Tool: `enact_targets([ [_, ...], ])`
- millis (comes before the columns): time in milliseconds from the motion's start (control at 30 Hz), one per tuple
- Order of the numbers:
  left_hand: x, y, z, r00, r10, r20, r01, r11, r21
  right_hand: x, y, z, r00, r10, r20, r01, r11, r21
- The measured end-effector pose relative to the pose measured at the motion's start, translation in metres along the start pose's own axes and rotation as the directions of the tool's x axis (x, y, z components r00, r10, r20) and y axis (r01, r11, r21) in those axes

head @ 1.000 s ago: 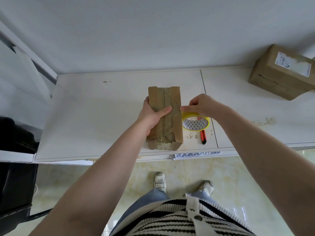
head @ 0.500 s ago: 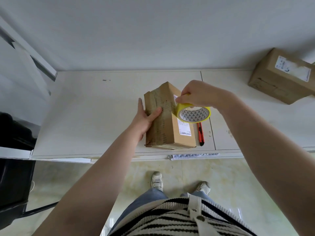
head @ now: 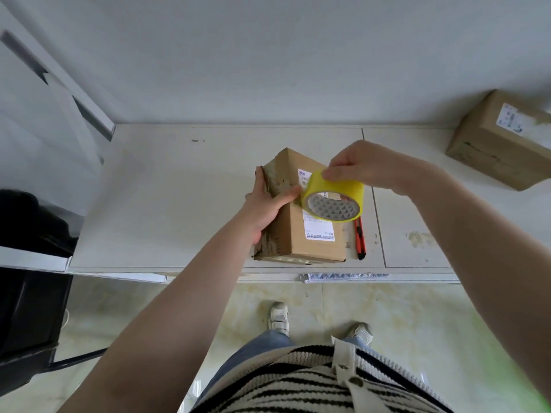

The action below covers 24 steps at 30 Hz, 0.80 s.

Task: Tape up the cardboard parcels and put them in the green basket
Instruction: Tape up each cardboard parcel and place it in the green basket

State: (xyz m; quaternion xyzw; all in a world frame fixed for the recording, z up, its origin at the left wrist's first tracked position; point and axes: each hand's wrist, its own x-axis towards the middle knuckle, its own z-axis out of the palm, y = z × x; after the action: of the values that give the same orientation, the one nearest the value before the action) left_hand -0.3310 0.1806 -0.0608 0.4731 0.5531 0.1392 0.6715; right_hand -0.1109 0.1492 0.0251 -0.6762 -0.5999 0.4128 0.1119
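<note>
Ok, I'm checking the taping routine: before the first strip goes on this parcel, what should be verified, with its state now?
1. Left hand steadies brown cardboard parcel: ok.
2. Right hand grips yellow tape roll: ok.
3. Loose tape end found: cannot tell.
4. Parcel rests on white table: ok.
5. Red utility knife lies beside parcel: ok.
6. Green basket in view: not ok.
</note>
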Motion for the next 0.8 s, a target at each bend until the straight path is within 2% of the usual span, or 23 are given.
enact_targets([
  [67, 0.004, -0.003, -0.007, 1.0, 0.007, 0.008, -0.006, 0.998, -0.058, -0.001, 0.006, -0.006, 0.996, 0.014, -0.086, -0.033, 0.976, -0.217],
  [133, 0.007, -0.009, -0.014, 0.999, 0.005, 0.033, -0.001, 0.996, -0.092, -0.004, 0.011, -0.009, 0.98, 0.046, -0.192, -0.108, 0.938, -0.328],
  [233, 0.006, -0.013, -0.025, 0.998, -0.028, 0.059, 0.036, 0.989, -0.144, -0.007, 0.017, 0.003, 0.977, 0.097, -0.189, -0.149, 0.946, -0.287],
  [333, 0.007, -0.015, -0.035, 0.995, -0.1, -0.031, 0.093, 0.98, -0.178, -0.001, 0.005, 0.028, 0.97, 0.117, -0.215, -0.168, 0.956, -0.24],
  [400, 0.009, -0.017, -0.037, 0.992, -0.107, -0.06, 0.092, 0.971, -0.219, 0.008, -0.009, 0.041, 0.957, 0.112, -0.267, -0.186, 0.945, -0.268],
  [500, 0.005, -0.024, -0.033, 0.991, -0.133, 0.002, 0.128, 0.948, -0.291, 0.016, -0.025, 0.049, 0.95, 0.111, -0.29, -0.213, 0.914, -0.345],
  [567, 0.001, -0.03, -0.026, 0.992, -0.122, -0.033, 0.111, 0.967, -0.229, 0.016, -0.026, 0.05, 0.948, 0.114, -0.296, -0.223, 0.903, -0.367],
  [667, 0.0, -0.04, -0.019, 0.986, 0.069, -0.152, -0.068, 0.998, 0.014, 0.014, -0.024, 0.049, 0.943, 0.131, -0.306, -0.239, 0.907, -0.348],
  [800, 0.004, -0.044, -0.016, 0.965, 0.164, -0.204, -0.144, 0.984, 0.108, 0.006, -0.014, 0.034, 0.957, 0.141, -0.253, -0.206, 0.945, -0.252],
])
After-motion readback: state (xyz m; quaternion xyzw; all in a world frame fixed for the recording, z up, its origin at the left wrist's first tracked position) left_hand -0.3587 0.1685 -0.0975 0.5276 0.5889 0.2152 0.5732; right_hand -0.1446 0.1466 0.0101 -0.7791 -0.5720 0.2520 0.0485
